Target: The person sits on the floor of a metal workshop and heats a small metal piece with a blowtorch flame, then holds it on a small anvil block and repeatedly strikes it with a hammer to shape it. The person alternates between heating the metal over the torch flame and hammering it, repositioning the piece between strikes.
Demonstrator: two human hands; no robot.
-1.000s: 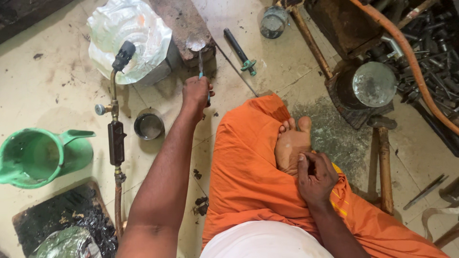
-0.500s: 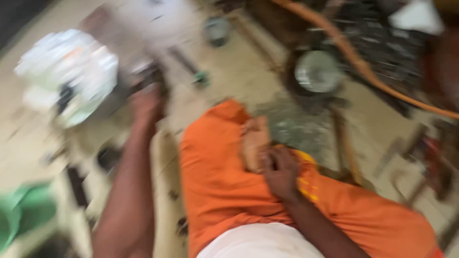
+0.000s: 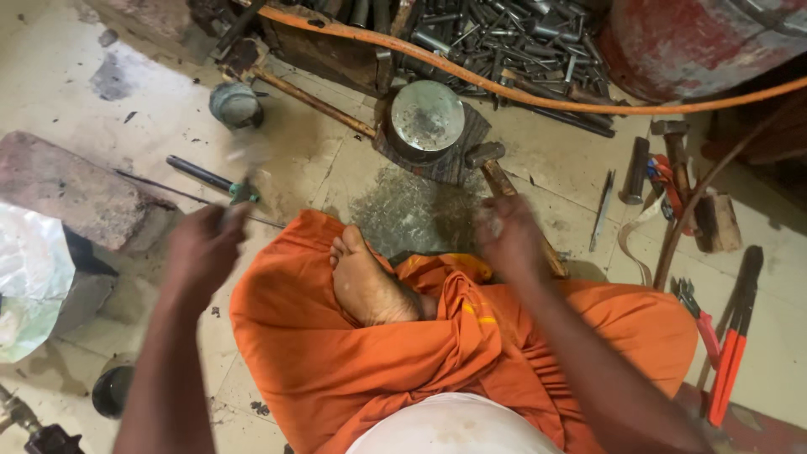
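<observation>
Now the view has swung right since a second ago: the green jug and the torch-like tool by the left edge are mostly gone, and the pile of steel rods (image 3: 504, 42) and the round metal block (image 3: 427, 116) on its dark base have come to the top of the picture. Person sits cross-legged on the floor (image 3: 101, 109) in an orange cloth (image 3: 336, 361), bare foot (image 3: 366, 282) up on the lap.

Left hand (image 3: 202, 248) was stretched out to the stone slab (image 3: 71, 189) a second ago, pinching a thin green-handled tool there; now it is pulled back nearer the knee, fingers curled shut. Something small and blurred sits above the knuckles, likely that same thin tool (image 3: 239, 189), but motion blur hides the grip, so not sure it is held.

Right hand (image 3: 508, 235) was resting on the lap by the foot; now it is lifted forward and closed round the wooden handle of the hammer (image 3: 496, 168), whose head lies just beside the round metal block. Blurred too, but the fingers look wrapped on the handle.

My read: work has shifted from the slab toward the block, hammer being picked up.

Around: orange hose (image 3: 588, 101) across the top, a second hammer (image 3: 672, 143) at right, red-handled bolt cutters (image 3: 731, 336) at the right edge, small grey tin (image 3: 235, 102) upper left, crumpled plastic sheet (image 3: 25, 277) left.
</observation>
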